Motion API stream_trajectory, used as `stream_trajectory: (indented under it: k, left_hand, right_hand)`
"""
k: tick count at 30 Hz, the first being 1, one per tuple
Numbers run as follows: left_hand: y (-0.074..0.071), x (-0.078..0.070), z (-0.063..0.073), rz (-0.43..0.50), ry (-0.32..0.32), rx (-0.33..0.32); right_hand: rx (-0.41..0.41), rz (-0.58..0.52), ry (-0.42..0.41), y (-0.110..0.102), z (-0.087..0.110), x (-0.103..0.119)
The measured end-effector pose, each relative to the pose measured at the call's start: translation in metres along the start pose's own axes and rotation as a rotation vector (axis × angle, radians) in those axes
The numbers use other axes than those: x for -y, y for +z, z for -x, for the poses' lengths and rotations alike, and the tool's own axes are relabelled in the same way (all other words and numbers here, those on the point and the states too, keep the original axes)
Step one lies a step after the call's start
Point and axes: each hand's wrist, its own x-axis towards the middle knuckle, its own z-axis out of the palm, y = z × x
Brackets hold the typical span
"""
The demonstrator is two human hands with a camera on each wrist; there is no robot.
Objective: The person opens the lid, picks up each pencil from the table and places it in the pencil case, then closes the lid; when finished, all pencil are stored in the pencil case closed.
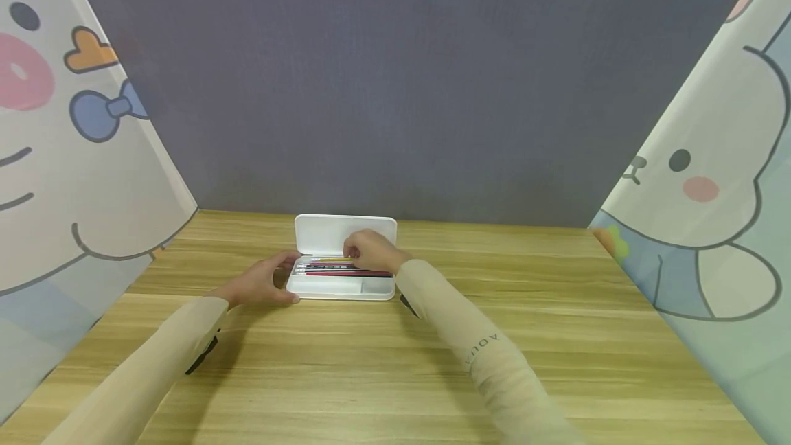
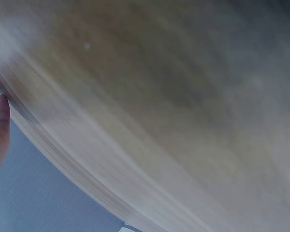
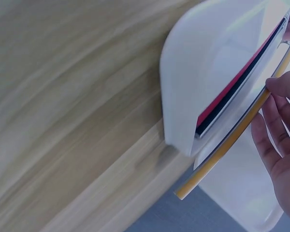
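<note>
A white pencil case [image 1: 327,286] lies on the table with its lid [image 1: 321,233] raised at the back. Several red and dark pencils [image 1: 334,271] lie side by side in its rear part. My right hand [image 1: 373,250] pinches a yellow pencil [image 3: 227,143] between thumb and fingers, and the right wrist view has this pencil slanting along the case's rear side. At the case's left end, my left hand [image 1: 262,282] grips it, thumb at the front corner and fingers at the back corner. In the left wrist view only part of that hand shows at the edge.
The wooden table [image 1: 494,307] runs back to a dark grey panel [image 1: 395,88]. White panels with cartoon animals stand on the left [image 1: 123,177] and right [image 1: 723,136]. The case has a front compartment [image 1: 324,285] and a small one [image 1: 377,286] at its right.
</note>
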Motion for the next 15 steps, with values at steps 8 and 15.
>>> stream_trajectory:
  k: [8,15]
  left_hand:
    - [0.0,0.002,-0.001,0.023,0.003,0.003]
    - [0.001,0.003,-0.001,0.03,0.012,0.003]
  right_hand:
    - [0.017,0.05,0.064,0.006,-0.011,0.008]
    - [0.03,0.056,0.095,0.012,-0.014,0.014]
